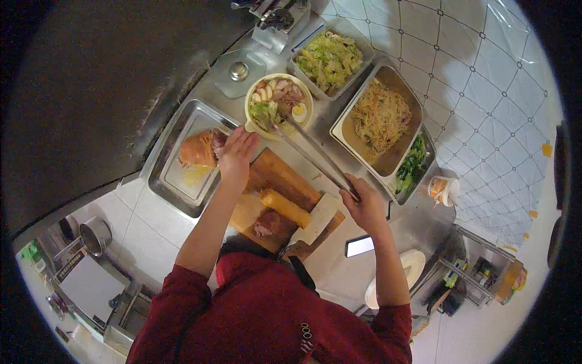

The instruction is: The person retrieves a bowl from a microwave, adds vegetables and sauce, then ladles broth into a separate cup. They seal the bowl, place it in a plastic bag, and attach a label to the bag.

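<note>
My right hand (365, 207) is closed around the handle end of long metal tongs (312, 159). Their tips reach into a round cream bowl (248, 109), among shredded greens, sliced meat, pale slices and half a boiled egg (299, 111). Beside the bowl's near left rim, my left hand (238, 156) has its fingers stretched out. Its fingertips are at the rim; whether they press on it I cannot tell. Below the bowl lies a wooden cutting board (276, 167) with a yellow-orange roll (285, 207), a piece of meat (268, 224) and a cleaver (321, 219).
A steel tray (165, 159) with a browned meat piece (199, 149) stands left. Behind the bowl are a lid (239, 71) and a box of shredded lettuce (330, 60). Rightward stand a noodle container (382, 118), leafy greens (412, 162), a small tub (444, 190) and a phone (359, 246).
</note>
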`<state>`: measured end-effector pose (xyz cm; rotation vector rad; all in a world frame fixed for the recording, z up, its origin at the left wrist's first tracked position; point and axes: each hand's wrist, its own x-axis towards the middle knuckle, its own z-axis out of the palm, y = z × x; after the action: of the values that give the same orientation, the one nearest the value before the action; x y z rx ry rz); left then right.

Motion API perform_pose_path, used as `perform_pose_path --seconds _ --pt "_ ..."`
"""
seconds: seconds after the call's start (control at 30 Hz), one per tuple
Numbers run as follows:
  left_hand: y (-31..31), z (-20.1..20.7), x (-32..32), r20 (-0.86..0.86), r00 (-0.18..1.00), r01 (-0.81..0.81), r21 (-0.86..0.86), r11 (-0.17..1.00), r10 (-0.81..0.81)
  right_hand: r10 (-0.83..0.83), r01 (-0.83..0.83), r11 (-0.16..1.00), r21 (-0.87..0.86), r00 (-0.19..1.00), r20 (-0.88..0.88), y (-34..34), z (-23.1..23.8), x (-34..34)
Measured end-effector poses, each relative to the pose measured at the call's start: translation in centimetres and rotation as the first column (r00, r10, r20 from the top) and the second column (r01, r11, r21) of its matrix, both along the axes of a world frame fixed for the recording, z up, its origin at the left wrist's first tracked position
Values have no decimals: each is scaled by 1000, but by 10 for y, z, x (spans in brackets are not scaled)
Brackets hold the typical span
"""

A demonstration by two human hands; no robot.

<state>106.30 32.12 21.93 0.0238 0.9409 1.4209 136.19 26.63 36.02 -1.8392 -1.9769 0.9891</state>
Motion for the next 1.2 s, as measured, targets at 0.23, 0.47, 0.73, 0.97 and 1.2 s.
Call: perform_pose_path --seconds 0.23,0.47,0.73,0.97,1.2 --pt "-6 -11 -5 -107 991 86 25 996 -83 13 -42 984 173 986 167 -32 10 5" --pt "9 2 -6 -231 960 154 -42 987 -160 -263 223 948 227 951 165 -50 28 25" --pt "13 -2 8 -211 948 233 -42 972 -237 -256 183 966 182 762 595 -37 9 85" --pt "7 -6 1 -198 950 250 8 968 -243 -296 224 940 256 910 291 -39 -2 98" --pt "10 1 5 -222 949 223 -39 974 -226 -337 270 941 206 820 463 -21 -13 74"
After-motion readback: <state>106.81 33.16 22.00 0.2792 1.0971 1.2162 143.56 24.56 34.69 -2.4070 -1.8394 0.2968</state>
